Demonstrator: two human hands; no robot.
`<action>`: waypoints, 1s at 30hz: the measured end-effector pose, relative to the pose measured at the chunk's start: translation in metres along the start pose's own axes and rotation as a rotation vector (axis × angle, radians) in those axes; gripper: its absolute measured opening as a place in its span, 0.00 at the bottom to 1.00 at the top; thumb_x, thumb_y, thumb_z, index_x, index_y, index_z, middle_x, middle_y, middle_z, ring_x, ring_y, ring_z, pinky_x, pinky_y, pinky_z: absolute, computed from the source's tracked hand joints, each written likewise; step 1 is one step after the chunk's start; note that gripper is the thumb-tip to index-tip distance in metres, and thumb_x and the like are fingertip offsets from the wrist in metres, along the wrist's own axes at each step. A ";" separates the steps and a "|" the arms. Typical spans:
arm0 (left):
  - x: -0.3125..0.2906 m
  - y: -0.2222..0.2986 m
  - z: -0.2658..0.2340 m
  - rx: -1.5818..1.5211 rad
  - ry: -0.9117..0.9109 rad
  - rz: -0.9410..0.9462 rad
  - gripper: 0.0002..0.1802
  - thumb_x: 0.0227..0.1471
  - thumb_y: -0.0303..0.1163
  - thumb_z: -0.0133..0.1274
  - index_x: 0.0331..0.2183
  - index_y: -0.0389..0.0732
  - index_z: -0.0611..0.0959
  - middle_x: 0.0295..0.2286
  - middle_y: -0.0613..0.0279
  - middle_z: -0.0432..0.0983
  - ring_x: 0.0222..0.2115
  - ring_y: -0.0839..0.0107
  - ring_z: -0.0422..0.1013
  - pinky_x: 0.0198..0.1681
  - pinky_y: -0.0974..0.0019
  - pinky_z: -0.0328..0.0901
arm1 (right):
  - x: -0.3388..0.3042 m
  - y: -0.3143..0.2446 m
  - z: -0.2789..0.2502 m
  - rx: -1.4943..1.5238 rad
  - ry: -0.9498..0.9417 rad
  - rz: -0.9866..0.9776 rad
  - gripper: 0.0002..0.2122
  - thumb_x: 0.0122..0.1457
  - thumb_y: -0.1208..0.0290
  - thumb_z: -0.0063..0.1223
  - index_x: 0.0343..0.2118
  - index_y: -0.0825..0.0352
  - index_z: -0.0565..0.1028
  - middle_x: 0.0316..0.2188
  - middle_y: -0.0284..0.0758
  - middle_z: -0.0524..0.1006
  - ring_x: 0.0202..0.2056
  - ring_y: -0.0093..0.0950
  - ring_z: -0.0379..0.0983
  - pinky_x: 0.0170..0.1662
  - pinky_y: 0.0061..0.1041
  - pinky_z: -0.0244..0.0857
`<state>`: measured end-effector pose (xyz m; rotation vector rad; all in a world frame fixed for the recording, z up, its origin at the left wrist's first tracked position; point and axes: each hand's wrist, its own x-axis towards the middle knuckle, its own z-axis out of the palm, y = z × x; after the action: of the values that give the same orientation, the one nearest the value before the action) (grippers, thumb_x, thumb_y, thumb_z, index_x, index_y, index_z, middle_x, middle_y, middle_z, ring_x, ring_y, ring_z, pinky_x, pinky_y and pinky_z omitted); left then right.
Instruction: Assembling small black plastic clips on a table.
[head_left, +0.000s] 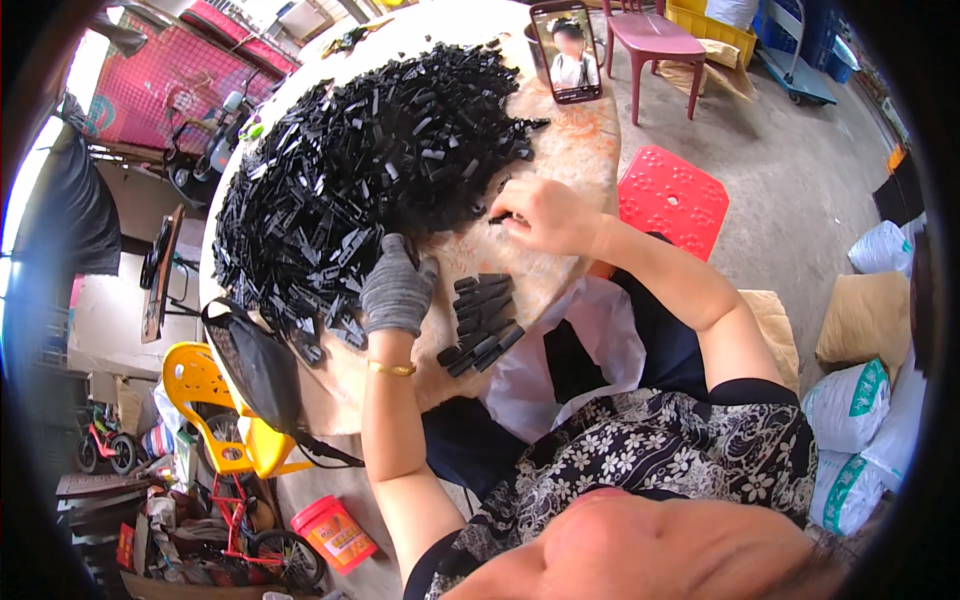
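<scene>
A large heap of small black plastic clip-like pieces (pixel 370 150) covers much of the round table (pixel 590 150). My left hand (pixel 398 295), in a grey knitted glove, rests at the heap's near edge; its fingers reach toward the pieces and its thumb stands apart. Whether it touches a single piece cannot be made out. My bare right hand (pixel 552 215) is over the table's right side, fingers pinched on a small black plastic piece (pixel 500 217), mostly hidden by them. Between my hands and my body lies a small stack of black pieces (pixel 482 322), set side by side in a row.
A phone (pixel 568 52) stands at the table's far right. Beside the table are a red stool (pixel 675 200), a dark pink chair (pixel 655 40) and a yellow chair (pixel 205 400). A black bag (pixel 255 365) hangs at the left edge. A red bucket (pixel 333 533) stands below; white sacks (pixel 850 400) lie right.
</scene>
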<state>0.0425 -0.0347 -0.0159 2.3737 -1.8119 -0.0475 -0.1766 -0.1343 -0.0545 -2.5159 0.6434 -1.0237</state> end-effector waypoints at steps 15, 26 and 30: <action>0.002 -0.001 0.002 -0.312 0.067 0.404 0.13 0.44 0.32 0.55 0.36 0.42 0.80 0.30 0.53 0.76 0.32 0.54 0.72 0.36 0.58 0.67 | 0.008 -0.009 0.020 0.194 -0.006 -0.131 0.10 0.47 0.76 0.55 0.34 0.68 0.76 0.29 0.39 0.74 0.34 0.39 0.70 0.39 0.33 0.65; 0.000 0.000 -0.001 -0.234 0.017 0.439 0.14 0.44 0.39 0.57 0.35 0.47 0.83 0.28 0.53 0.76 0.31 0.53 0.72 0.35 0.56 0.66 | 0.006 -0.007 0.021 0.134 -0.077 -0.137 0.08 0.47 0.76 0.55 0.33 0.67 0.76 0.29 0.38 0.73 0.35 0.38 0.69 0.40 0.32 0.64; -0.001 0.001 -0.002 -0.216 -0.001 0.417 0.13 0.44 0.39 0.57 0.34 0.46 0.83 0.28 0.52 0.76 0.31 0.53 0.72 0.35 0.56 0.66 | 0.006 -0.006 0.023 0.134 -0.069 -0.156 0.08 0.47 0.76 0.55 0.32 0.66 0.76 0.29 0.38 0.73 0.35 0.38 0.70 0.40 0.32 0.64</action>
<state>0.0420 -0.0337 -0.0138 1.8177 -2.1407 -0.1835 -0.1545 -0.1295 -0.0643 -2.5014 0.3507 -0.9916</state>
